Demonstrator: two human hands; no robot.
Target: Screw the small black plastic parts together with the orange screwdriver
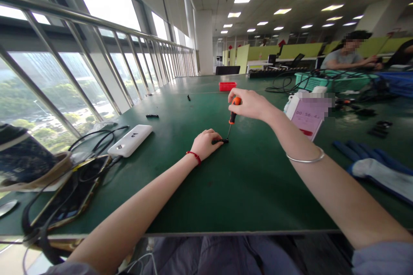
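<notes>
My right hand is closed round the orange top of a small screwdriver that stands nearly upright, tip down. The tip meets a small black part lying on the green table. My left hand rests on the table with fingers curled, pinching that black part at its left end. A red cord circles my left wrist and a silver bangle my right.
A white power bank, a phone with black cables and a dark cap lie at the left. Blue-grey gloves and a pink timer are at the right. A red tray sits far back. Another person sits at the far right.
</notes>
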